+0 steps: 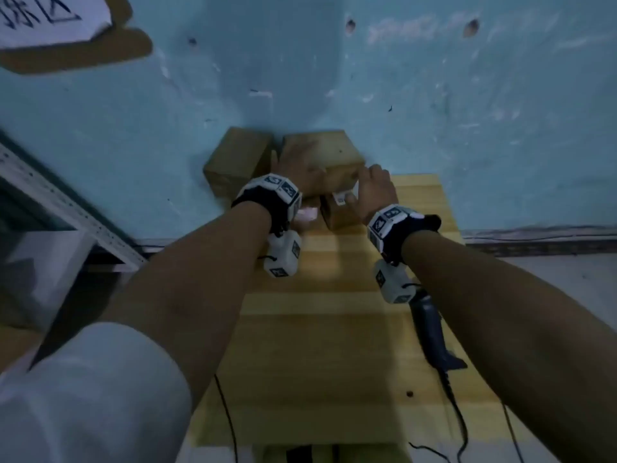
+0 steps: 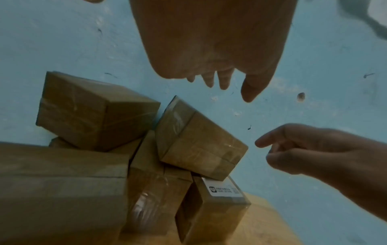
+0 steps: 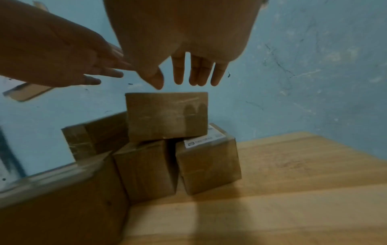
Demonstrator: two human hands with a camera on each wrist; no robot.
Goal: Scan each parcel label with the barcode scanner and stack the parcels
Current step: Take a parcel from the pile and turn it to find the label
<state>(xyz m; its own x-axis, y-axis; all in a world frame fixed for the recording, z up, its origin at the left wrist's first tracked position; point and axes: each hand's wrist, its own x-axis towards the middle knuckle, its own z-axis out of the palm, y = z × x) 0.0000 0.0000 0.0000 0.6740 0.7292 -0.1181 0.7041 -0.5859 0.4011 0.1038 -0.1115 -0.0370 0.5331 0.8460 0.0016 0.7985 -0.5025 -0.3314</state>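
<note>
Head view is showing both hands hovering at the top parcel [image 1: 329,155] on the stack, the barcode scanner [image 1: 430,332] lying on the wooden table [image 1: 317,329]. Left wrist view: left hand [image 2: 215,49] spread, touching nothing. Right wrist view: right hand [image 3: 184,41] spread above it; I judge squaring it over both lower parcels is steadying the stack.

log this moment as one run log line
left hand open | right hand open | both above top brown cardboard parcel | dark handheld barcode scanner idle on wooden table

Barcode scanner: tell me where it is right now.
In the head view the barcode scanner lies on the wooden table, near its right edge, just beneath the right forearm.
</note>
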